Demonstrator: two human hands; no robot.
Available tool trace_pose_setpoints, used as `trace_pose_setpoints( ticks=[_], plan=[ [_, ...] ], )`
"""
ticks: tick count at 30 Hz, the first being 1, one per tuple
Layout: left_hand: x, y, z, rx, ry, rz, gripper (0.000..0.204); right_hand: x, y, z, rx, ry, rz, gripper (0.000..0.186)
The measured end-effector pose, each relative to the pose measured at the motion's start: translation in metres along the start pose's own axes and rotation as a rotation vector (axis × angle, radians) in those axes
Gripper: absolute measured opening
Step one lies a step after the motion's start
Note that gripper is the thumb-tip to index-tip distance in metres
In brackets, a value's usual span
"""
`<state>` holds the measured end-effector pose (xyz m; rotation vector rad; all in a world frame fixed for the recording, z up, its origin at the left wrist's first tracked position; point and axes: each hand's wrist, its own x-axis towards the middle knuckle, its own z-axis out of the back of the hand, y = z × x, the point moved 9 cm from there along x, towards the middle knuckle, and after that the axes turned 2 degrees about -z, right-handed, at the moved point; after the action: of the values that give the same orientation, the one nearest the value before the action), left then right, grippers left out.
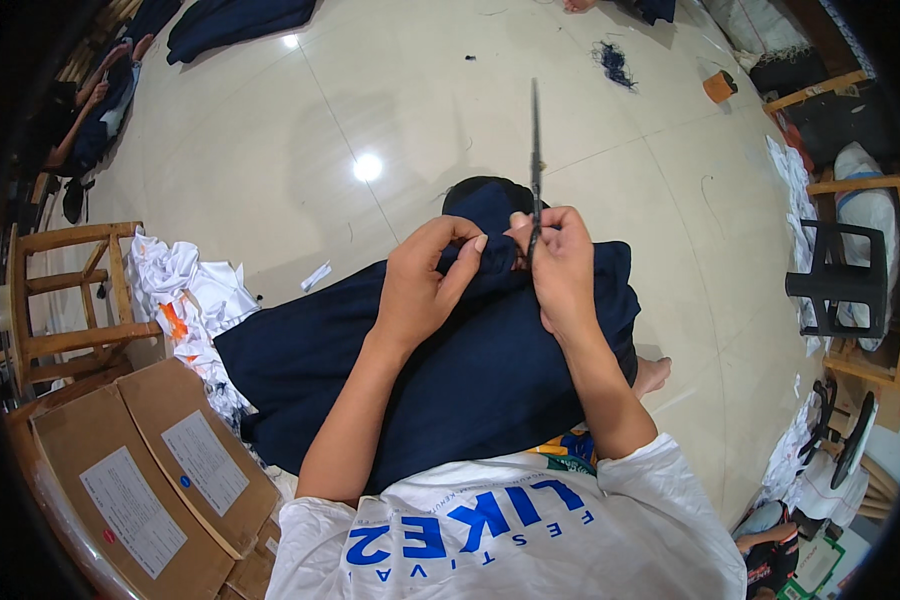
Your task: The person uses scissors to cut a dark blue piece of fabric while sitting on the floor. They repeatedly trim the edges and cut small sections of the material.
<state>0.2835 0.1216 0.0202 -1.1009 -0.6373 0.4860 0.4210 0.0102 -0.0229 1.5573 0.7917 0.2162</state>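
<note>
A large navy blue garment (450, 380) is spread across my lap and legs. Above its far part, my left hand (425, 275) pinches a fold of the cloth between thumb and fingers. Close beside it on the right, my right hand (562, 265) is closed around scissors (536, 150). Their dark blades point away from me, seen nearly edge-on, so whether they are apart cannot be told. The fingertips of my right hand are also near the pinched fold; whether they grip the cloth is partly hidden.
Cardboard boxes (135, 480), a wooden stool (75, 290) and white fabric scraps (185, 290) lie to my left. Another person's hands (98, 90) show at far left. Dark thread (613, 65) and an orange-brown container (719, 87) are on the tiled floor; a black plastic stool (838, 278) stands right.
</note>
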Motion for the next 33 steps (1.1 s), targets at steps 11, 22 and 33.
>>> trace_pose_setpoints(
  ticks=[11, 22, 33],
  plan=[
    [-0.005, 0.043, 0.0, -0.367, -0.077, 0.247, 0.015, -0.142, 0.011, 0.0, 0.336, 0.41, -0.454, 0.031],
    [-0.009, 0.033, 0.005, -0.317, -0.056, 0.216, 0.014, -0.169, -0.012, 0.008, 0.117, 0.48, -0.683, 0.039],
    [-0.012, 0.029, 0.003, -0.298, -0.044, 0.18, 0.011, -0.163, -0.013, 0.007, 0.131, 0.436, -0.679, 0.029]
  ],
)
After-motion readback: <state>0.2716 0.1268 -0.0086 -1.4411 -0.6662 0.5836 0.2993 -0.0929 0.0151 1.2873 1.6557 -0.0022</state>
